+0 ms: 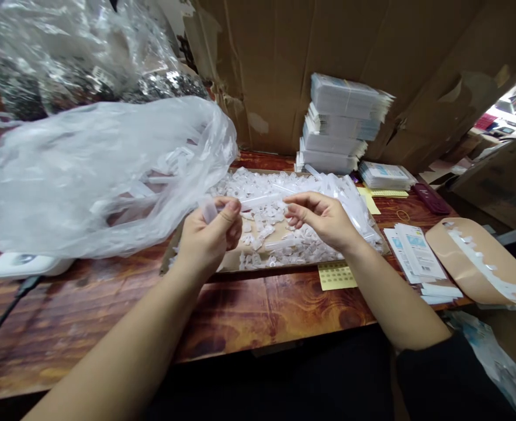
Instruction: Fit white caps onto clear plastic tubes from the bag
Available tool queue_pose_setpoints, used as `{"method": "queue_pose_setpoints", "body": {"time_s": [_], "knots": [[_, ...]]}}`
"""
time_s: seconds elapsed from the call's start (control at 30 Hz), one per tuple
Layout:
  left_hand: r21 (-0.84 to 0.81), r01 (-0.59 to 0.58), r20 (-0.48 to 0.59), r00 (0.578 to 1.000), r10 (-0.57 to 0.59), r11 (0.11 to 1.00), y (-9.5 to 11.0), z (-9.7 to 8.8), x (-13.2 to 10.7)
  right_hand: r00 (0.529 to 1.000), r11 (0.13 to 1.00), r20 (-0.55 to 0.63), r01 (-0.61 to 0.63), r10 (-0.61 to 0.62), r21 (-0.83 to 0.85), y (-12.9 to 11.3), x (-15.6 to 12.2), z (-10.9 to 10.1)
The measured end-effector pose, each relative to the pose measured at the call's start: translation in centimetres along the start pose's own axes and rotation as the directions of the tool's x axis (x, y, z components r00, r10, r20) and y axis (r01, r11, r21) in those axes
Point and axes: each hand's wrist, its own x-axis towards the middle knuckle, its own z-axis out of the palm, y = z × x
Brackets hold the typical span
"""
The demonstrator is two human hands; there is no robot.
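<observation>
Wooden tabletop (249,316) backed by cardboard sheets. Above a flat cardboard tray (235,261) strewn with small white plastic pieces (258,186), 2 bare hands hold 1 clear plastic tube (262,200) level between them. The left hand (207,237) pinches one end tight; the right hand (323,219) pinches the other end with its fingertips. A large clear bag (86,175) lies to the left, with stacked packets (340,126) behind the tray.

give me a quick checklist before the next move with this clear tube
1. Left hand pinching one end of the clear tube: ok
2. Right hand fingertips on the other end: ok
3. Tube held level over the tray of white pieces: ok
4. Plastic bag away from the hands: not ok, it spills right up to the left hand
5. Tube ends capped: cannot tell
</observation>
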Motion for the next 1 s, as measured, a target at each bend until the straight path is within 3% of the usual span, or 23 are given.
{"method": "queue_pose_setpoints", "body": {"time_s": [0.03,0.1,0.17,0.23,0.37,0.47,0.53,0.6,0.63,0.7,0.77,0.87,1.0], "knots": [[-0.021,0.030,-0.007,1.000,-0.030,0.999,0.2,-0.1,0.3,0.997,0.972,0.051,0.061,-0.050,-0.229,0.0,0.6,-0.3],[0.035,0.038,-0.019,0.999,-0.038,0.999,0.4,-0.3,0.7,0.974,0.765,0.223,0.164,-0.027,-0.623,0.4,1.6,-0.6],[0.149,0.003,-0.011,1.000,-0.002,0.989,0.2,-0.5,0.8,0.932,0.569,0.348,0.233,0.101,-0.789,0.9,2.4,-0.4],[0.242,-0.031,0.008,1.000,0.030,0.970,-0.1,-0.8,0.8,0.908,0.517,0.384,0.251,0.168,-0.818,1.5,3.0,0.2],[0.344,-0.104,0.020,0.994,0.103,0.933,-0.5,-0.9,0.7,0.900,0.509,0.407,0.280,0.156,-0.814,1.6,3.6,1.2],[0.334,-0.123,-0.010,0.991,0.134,0.934,-0.3,-0.8,0.5,0.912,0.523,0.398,0.292,0.099,-0.801,0.9,3.2,0.0],[0.283,-0.100,-0.021,0.994,0.110,0.954,-0.2,-0.7,0.5,0.959,0.636,0.282,0.223,-0.009,-0.739,0.7,2.5,-1.5],[0.219,-0.071,0.009,0.997,0.070,0.973,-0.1,-0.7,0.5,0.990,0.831,0.065,0.140,-0.125,-0.538,0.7,1.6,-3.0],[0.185,-0.054,0.032,0.998,0.049,0.981,-0.2,-0.7,0.5,0.986,0.908,-0.041,0.133,-0.162,-0.397,0.8,1.2,-3.4],[0.125,-0.017,0.068,0.998,0.009,0.992,-0.3,-0.7,0.6,0.968,0.973,-0.155,0.174,-0.198,-0.153,1.0,0.3,-3.5],[0.091,0.012,0.084,0.996,-0.020,0.996,-0.5,-0.7,0.6,0.963,0.975,-0.151,0.221,-0.222,-0.021,1.0,-0.3,-2.7],[0.078,0.042,0.088,0.995,-0.048,0.996,-0.8,-0.7,0.5,0.947,0.953,-0.106,0.301,-0.302,-0.022,0.6,-0.9,-1.1],[0.037,0.093,0.099,0.990,-0.097,0.995,-0.7,-0.5,0.2,0.836,0.828,-0.065,0.523,-0.544,-0.205,-0.4,-1.6,-0.4]]}}
